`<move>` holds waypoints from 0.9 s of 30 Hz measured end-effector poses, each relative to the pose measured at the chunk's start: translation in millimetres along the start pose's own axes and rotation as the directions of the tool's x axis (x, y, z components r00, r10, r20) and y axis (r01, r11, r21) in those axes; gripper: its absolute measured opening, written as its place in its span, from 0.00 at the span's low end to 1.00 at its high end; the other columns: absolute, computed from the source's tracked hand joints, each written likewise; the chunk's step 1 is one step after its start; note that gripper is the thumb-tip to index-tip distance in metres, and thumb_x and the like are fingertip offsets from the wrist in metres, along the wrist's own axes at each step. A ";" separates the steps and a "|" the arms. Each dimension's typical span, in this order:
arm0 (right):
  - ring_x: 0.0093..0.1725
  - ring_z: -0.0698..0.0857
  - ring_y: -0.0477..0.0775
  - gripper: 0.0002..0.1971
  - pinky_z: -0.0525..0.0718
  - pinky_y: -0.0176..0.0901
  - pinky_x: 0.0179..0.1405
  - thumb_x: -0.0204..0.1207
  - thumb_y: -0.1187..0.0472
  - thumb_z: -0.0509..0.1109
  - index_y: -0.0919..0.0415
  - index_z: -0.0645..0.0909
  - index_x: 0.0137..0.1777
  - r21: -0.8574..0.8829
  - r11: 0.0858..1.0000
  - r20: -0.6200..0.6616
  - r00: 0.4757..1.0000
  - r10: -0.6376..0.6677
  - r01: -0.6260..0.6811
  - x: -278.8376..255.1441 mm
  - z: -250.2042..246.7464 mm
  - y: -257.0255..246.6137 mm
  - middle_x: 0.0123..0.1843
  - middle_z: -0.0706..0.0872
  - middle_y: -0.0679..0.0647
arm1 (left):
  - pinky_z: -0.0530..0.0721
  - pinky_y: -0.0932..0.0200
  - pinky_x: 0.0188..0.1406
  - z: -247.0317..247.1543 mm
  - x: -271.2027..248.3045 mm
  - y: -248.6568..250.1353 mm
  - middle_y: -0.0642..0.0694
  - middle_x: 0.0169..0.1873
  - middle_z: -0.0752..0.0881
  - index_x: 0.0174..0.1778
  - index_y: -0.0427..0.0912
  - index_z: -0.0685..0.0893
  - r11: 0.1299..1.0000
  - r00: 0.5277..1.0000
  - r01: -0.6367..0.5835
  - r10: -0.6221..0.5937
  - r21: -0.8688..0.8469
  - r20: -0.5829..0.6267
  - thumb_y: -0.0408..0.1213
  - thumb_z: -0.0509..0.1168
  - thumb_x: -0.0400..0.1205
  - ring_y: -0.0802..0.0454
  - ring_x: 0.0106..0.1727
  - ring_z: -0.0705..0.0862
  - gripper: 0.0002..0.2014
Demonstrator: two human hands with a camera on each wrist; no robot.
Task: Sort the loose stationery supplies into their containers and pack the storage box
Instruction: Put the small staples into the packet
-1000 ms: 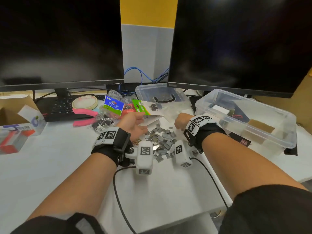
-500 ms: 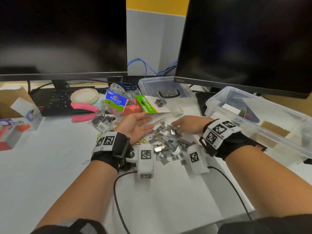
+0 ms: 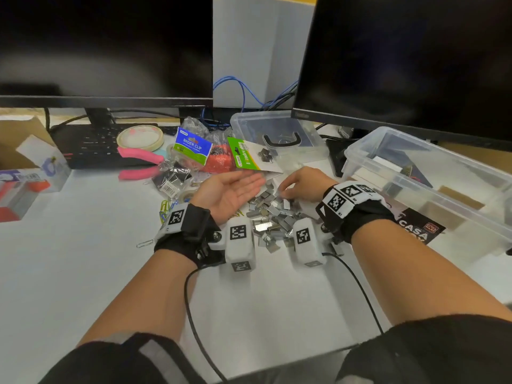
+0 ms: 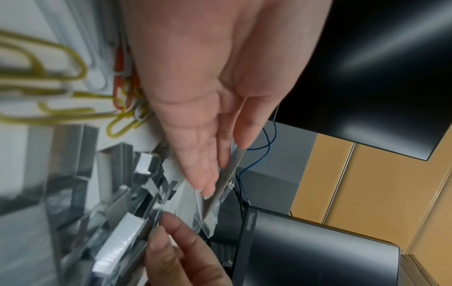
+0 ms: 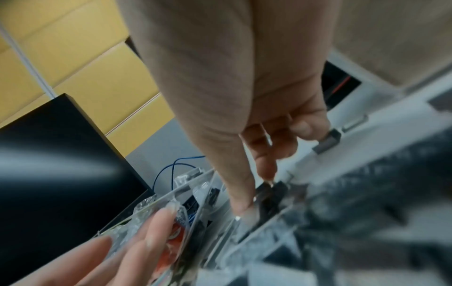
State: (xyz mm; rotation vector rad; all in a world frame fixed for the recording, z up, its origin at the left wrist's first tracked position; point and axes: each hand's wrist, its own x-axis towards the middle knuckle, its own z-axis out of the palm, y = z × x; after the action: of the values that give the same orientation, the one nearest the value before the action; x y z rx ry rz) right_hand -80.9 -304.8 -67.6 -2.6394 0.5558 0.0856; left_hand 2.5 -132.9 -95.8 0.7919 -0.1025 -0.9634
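Note:
A pile of silver staple strips (image 3: 273,217) lies on the white desk between my wrists, and also shows close up in the left wrist view (image 4: 117,193). My left hand (image 3: 230,189) rests palm up at the pile's left edge with its fingers straight and nothing in it. Its fingers (image 4: 203,170) lie against the edge of a clear blister pack. My right hand (image 3: 299,184) curls down over the far side of the pile, and its fingertips (image 4: 168,230) pinch the end of one staple strip. The clear storage box (image 3: 432,198) stands open to the right.
Behind the pile lie a binder clip bag (image 3: 192,146), a green-carded pack (image 3: 246,157), a clear lid with a black handle (image 3: 279,134), a tape roll (image 3: 140,137) and pink handles (image 3: 138,162). Coloured paper clips (image 3: 166,209) sit by my left wrist. Two monitors and a keyboard (image 3: 91,145) stand at the back.
My right hand has come down from behind the pile and curled its fingers onto the staples. The left hand has stayed palm up beside the pile, its fingers now straighter.

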 end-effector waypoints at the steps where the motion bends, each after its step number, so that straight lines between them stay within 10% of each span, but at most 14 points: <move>1: 0.44 0.78 0.45 0.07 0.72 0.30 0.35 0.74 0.59 0.74 0.55 0.88 0.51 0.012 1.000 -0.012 1.000 -0.002 0.002 1.5 2.4 0.6 0.43 0.83 0.48 | 0.87 0.52 0.51 -0.9 0.8 -0.4 0.32 0.56 0.86 0.59 0.29 0.79 1.000 1.000 0.001 -0.001 0.002 0.003 0.30 0.54 0.85 0.41 0.52 0.89 0.12; 9: 0.19 0.78 0.36 0.04 0.75 0.33 0.32 0.73 0.65 0.74 0.60 0.84 0.37 0.248 0.969 -0.034 0.999 0.004 0.005 3.4 19.6 10.9 0.29 0.83 0.49 | 0.86 0.52 0.53 1.2 5.2 -3.1 0.33 0.53 0.87 0.56 0.30 0.81 0.998 0.999 -0.036 0.036 0.052 0.003 0.30 0.54 0.85 0.43 0.49 0.90 0.12; 18: 0.41 0.79 0.47 0.02 0.77 0.38 0.43 0.77 0.62 0.69 0.57 0.80 0.43 0.405 0.883 -0.341 0.935 -0.095 0.237 9.3 19.5 -0.8 0.41 0.82 0.48 | 0.85 0.53 0.57 3.7 7.5 -6.4 0.35 0.57 0.86 0.63 0.29 0.79 0.992 0.998 -0.061 0.059 0.106 0.028 0.33 0.54 0.85 0.43 0.54 0.87 0.15; 27: 0.37 0.81 0.49 0.08 0.80 0.45 0.43 0.76 0.61 0.70 0.48 0.76 0.40 0.504 0.798 -0.407 0.906 -0.117 0.330 9.2 25.0 1.8 0.37 0.87 0.53 | 0.86 0.53 0.54 2.3 12.9 -6.3 0.37 0.50 0.88 0.57 0.32 0.82 0.994 0.998 -0.063 0.060 0.094 0.036 0.35 0.55 0.85 0.43 0.51 0.89 0.13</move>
State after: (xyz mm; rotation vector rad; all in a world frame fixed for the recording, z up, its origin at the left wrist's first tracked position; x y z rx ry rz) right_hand -72.5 -298.9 -92.2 -2.1072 0.2992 -0.5660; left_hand 4.8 -146.1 -101.5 0.8558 -0.2017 -0.9187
